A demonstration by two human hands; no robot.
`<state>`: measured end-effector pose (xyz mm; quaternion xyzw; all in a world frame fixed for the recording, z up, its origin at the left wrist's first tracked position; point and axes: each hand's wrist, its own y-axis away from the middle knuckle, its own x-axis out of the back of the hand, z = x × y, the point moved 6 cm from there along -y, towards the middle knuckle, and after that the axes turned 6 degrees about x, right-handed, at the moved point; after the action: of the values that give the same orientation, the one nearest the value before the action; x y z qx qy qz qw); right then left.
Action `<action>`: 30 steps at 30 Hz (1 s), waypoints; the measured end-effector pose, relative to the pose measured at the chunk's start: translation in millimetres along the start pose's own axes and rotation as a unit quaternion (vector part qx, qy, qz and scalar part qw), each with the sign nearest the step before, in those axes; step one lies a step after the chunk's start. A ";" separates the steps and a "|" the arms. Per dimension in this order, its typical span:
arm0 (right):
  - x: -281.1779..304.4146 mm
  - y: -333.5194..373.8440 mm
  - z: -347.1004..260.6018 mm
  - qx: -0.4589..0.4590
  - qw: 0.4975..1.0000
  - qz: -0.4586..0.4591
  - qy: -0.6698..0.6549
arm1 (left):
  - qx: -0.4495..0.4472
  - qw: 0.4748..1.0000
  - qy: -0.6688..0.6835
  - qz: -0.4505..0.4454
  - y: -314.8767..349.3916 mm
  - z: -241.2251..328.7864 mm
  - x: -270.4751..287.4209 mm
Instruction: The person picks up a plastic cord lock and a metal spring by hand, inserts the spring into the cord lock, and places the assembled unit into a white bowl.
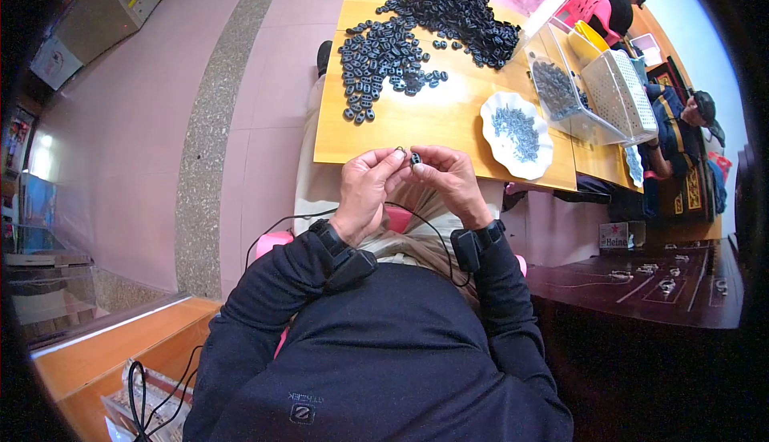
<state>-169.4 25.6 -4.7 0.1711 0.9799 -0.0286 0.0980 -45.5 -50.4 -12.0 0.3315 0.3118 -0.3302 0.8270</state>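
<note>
Just off the table's near edge, both my hands are raised close together over my lap. My right hand point(454, 185) pinches a small black oval piece with two holes point(416, 159) between thumb and fingers. Beside it, my left hand point(363, 191) has its thumb and forefinger pressed together on a thin, small metal bit point(400, 150), whose exact shape I cannot make out. On the wooden table point(456, 109) lie loose black two-hole pieces point(376, 61) in front of a taller black heap point(460, 13). A white scalloped dish point(490, 144) holds many small grey metal pieces point(517, 131).
A clear bin point(597, 125) with dark pieces and a white perforated basket point(621, 93) stand right of the dish. Another clear tub point(553, 1) is behind. A person point(681, 117) sits at the far right. Black cables point(436, 238) cross my lap.
</note>
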 end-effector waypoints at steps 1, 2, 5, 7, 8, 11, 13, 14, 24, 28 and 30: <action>-0.1 0.3 -1.0 0.001 1.000 0.002 0.002 | 0.000 1.000 0.000 0.000 0.0 0.0 0.5; 0.2 0.2 -1.3 0.001 1.000 0.002 0.002 | 0.001 1.000 -0.007 -0.004 0.1 -0.3 0.8; 2.2 0.5 -0.8 -0.002 1.000 0.007 -0.015 | 0.008 1.000 -0.019 -0.008 1.7 0.6 0.3; 5.1 0.7 1.0 -0.005 1.000 0.018 -0.018 | 0.012 1.000 -0.022 -0.008 2.0 0.8 0.0; 5.6 0.9 1.0 -0.005 1.000 0.019 -0.018 | 0.016 1.000 -0.022 -0.008 1.8 0.4 0.0; 7.3 1.6 2.3 -0.012 0.999 0.026 -0.024 | 0.022 0.999 -0.022 -0.006 1.7 0.1 1.0; 8.1 1.8 2.4 -0.006 0.999 0.025 -0.032 | 0.026 0.999 -0.023 -0.003 1.7 0.2 1.3; 9.2 1.7 3.3 -0.006 0.999 0.025 -0.032 | 0.028 0.999 -0.023 -0.003 2.0 0.2 1.1; 10.9 2.1 2.3 0.008 0.999 0.024 -0.048 | 0.045 0.998 -0.034 -0.003 1.1 -3.5 2.7; 12.5 1.9 4.0 0.015 0.999 0.022 -0.045 | 0.047 0.998 -0.036 -0.007 1.3 -3.9 2.8; 11.6 2.1 3.1 0.015 0.999 0.020 -0.048 | 0.048 0.998 -0.040 -0.004 1.5 -4.3 3.0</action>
<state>-178.8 31.2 -10.1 0.1906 0.9699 -0.0498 0.1429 -43.9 -47.4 -16.2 0.3565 0.2638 -0.3612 0.8203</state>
